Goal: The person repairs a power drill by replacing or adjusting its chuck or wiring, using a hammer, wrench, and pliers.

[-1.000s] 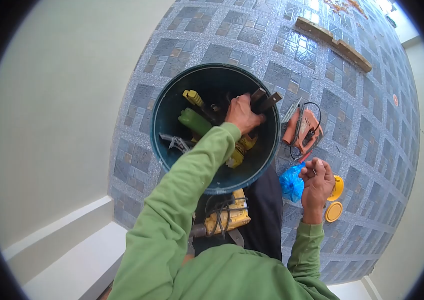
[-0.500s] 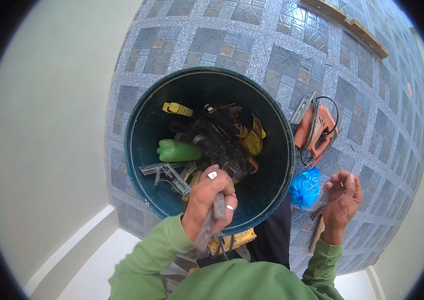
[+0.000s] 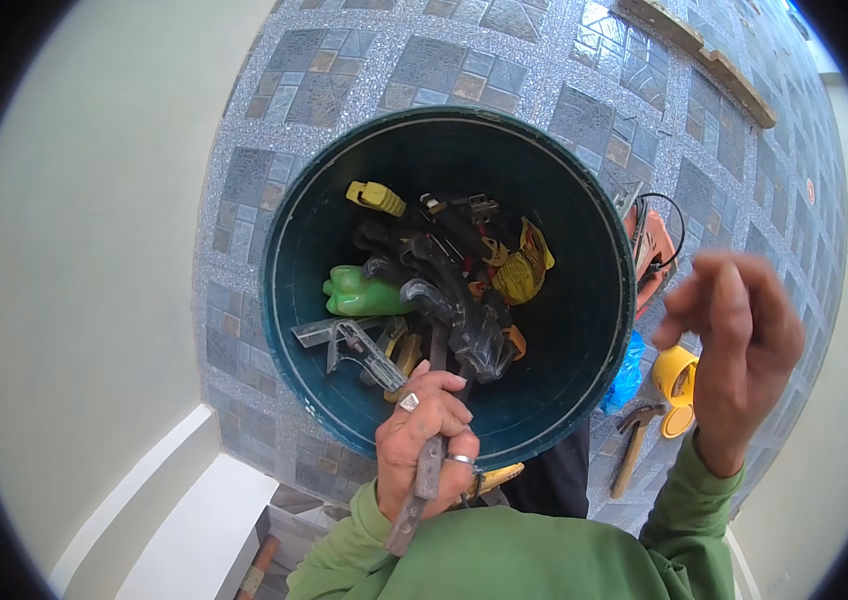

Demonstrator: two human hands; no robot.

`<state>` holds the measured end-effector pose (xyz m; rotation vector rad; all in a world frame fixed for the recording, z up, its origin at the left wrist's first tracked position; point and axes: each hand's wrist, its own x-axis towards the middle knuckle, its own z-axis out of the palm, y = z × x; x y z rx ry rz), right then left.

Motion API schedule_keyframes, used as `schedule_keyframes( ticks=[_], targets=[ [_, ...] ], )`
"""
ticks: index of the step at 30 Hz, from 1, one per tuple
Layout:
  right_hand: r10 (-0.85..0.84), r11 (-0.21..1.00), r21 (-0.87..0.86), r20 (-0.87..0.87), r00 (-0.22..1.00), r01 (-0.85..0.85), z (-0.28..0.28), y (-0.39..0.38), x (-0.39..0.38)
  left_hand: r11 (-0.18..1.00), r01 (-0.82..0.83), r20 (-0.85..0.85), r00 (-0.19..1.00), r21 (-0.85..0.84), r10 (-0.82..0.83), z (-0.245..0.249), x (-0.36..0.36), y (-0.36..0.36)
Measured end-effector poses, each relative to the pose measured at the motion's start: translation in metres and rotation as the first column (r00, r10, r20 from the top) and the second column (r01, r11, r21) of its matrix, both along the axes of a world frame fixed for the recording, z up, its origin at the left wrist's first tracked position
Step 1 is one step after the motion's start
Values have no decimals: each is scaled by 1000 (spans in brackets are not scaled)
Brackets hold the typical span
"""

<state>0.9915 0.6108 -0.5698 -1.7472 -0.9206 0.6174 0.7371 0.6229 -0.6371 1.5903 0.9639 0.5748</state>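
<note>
My left hand (image 3: pixel 426 440) is closed around flat metal bars with holes (image 3: pixel 431 468) at the near rim of a dark green tub (image 3: pixel 294 395). The bars run down into the tub toward black tool parts (image 3: pixel 459 315), which look like clamp jaws. My right hand (image 3: pixel 739 345) is raised to the right of the tub, blurred, with its fingers loosely bent and nothing visible in them. Inside the tub are a green plastic bottle (image 3: pixel 359 292), a grey metal angle tool (image 3: pixel 359 352), a yellow ribbed piece (image 3: pixel 376 197) and a yellow packet (image 3: pixel 524 268).
On the tiled floor right of the tub lie an orange power tool (image 3: pixel 652 250) with a cord, a blue plastic bag (image 3: pixel 624 378), a yellow container (image 3: pixel 674 368), a round yellow lid (image 3: pixel 677 421) and a hammer (image 3: pixel 630 455). A wooden strip (image 3: pixel 734 85) lies farther off.
My right hand has risen toward the camera and moved right, uncovering the yellow container, lid and hammer. My left hand has shifted slightly down, still gripping the bars. The view has shifted.
</note>
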Motion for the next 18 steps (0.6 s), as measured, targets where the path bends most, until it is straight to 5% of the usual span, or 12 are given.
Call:
schedule_keyframes(
  ticks=[3,4,7,9,11,12,13,14,18],
  targets=[
    [237,968,-118,156,959,-220,12,53,-7,999,-42,27,999,5,42,-2,3,-1],
    [350,933,-209,330,877,-294,7,69,-9,998,-61,31,998,1,61,-3,3,-2],
    [522,807,-293,761,385,-513,-42,115,-13,997,-75,75,994,0,75,-4,2,-1],
    [811,561,-686,345,472,-463,-67,148,-33,997,-77,87,993,10,76,-4,0,1],
    [926,226,-893,74,370,-388,-130,172,-38,996,-85,101,991,-12,86,-5,0,1],
    [792,294,-871,-9,611,-393,-124,166,-46,996,-83,109,991,-13,84,-5,-1,1],
    [777,181,-914,-93,622,-363,-143,167,-49,996,-89,111,990,-14,90,-5,-1,1],
    [823,317,-886,80,563,-338,-190,152,-44,996,-91,116,989,-14,92,-6,-1,0],
    [767,358,-864,56,639,-354,-258,120,-49,995,-103,126,987,-17,105,-8,-3,0]
  ],
)
